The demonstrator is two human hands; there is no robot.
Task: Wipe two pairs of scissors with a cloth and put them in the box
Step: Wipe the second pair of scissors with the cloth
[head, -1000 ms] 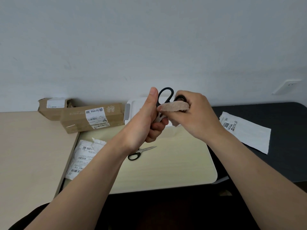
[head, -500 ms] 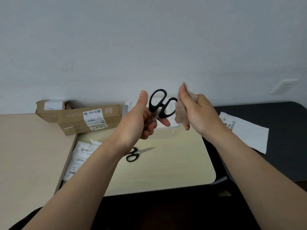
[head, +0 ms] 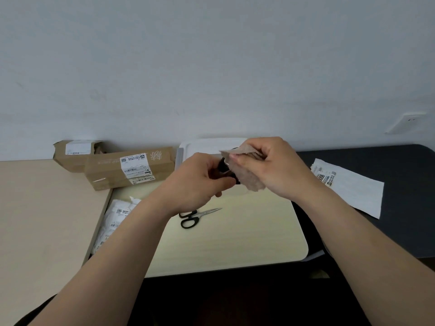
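Beige cloth (head: 249,182) in pinching right hand (head: 280,168) fingers, black scissors (head: 222,166) in curled left hand (head: 200,180) fingers

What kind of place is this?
Probably a home or office desk used for unpacking parcels: a long brown cardboard shipping box with labels, a white plastic mailer bag, and a white wall socket.

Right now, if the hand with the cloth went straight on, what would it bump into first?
Probably the black-handled scissors gripped by the left hand. The right hand, pinching the cloth, points left at them; they look close or touching, but depth is unclear.
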